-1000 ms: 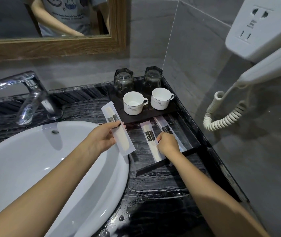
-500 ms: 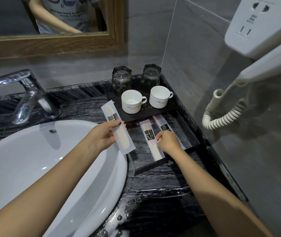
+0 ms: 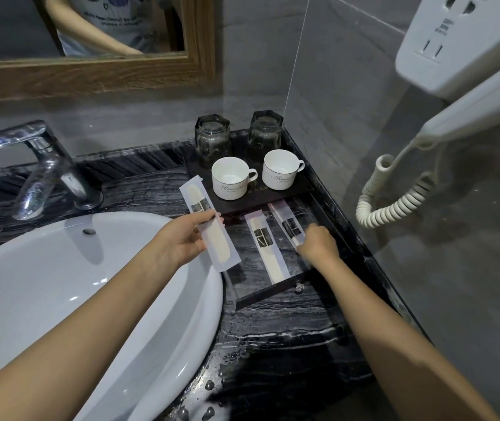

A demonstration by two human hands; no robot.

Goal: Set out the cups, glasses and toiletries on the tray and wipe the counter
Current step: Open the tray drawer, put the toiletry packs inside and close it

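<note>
Water drops (image 3: 209,384) bead on the near surface (image 3: 288,335), which is not yet wiped, so a packet laid there would likely get wet. The left hand (image 3: 182,241) holds a packet (image 3: 212,235) over the rim of the basin (image 3: 60,299), grip closed around its middle. A slack hold could drop it into the bowl. The right hand (image 3: 318,246) has its grip curled on the near end of the right packet (image 3: 286,224), which lies in the clear front of the tray (image 3: 273,294). A careless push might skew it against the middle packet (image 3: 265,247) just beside it, or run it up toward the cups (image 3: 232,180). The surface is dark veined stone, with the tray in its right corner against the wall. The two cups stand on the tray's raised back part, with two upturned glasses (image 3: 212,141) behind them. A faucet (image 3: 42,165) stands at the left, below a wood-framed mirror (image 3: 90,77). A dryer (image 3: 485,98) with a coiled cord (image 3: 394,205) hangs on the right wall.
</note>
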